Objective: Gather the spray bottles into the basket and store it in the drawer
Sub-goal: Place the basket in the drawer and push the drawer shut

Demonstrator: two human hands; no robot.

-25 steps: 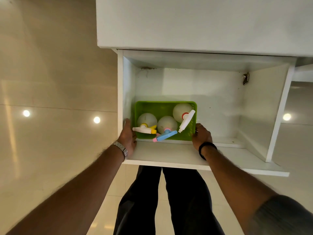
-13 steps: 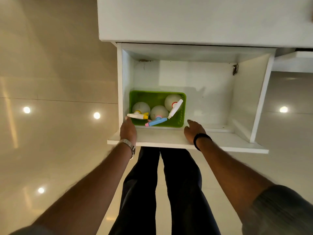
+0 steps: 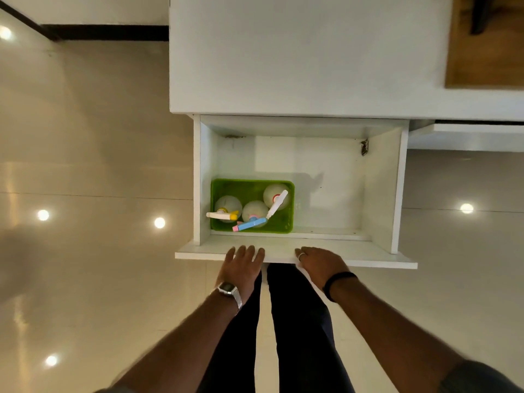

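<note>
A green basket (image 3: 249,187) stands in the near-left corner of the open white drawer (image 3: 334,177). Three white spray bottles are in it: one with a yellow trigger (image 3: 226,212), one with a blue and pink trigger (image 3: 253,218), one with a white and red head (image 3: 276,198). My left hand (image 3: 242,266) lies flat with fingers spread on the drawer's front panel (image 3: 368,258), holding nothing. My right hand (image 3: 320,263) rests beside it on the same front edge, fingers loosely curved, empty.
The drawer hangs out from under a white cabinet top (image 3: 297,58). A wooden surface (image 3: 485,52) shows at the top right. Glossy beige floor tiles (image 3: 85,251) with light reflections surround the cabinet. My dark-trousered legs (image 3: 283,321) stand right below the drawer front.
Both hands let go of the basket and drew back from inside the drawer to its front panel. The basket stays in the drawer's near-left corner.
</note>
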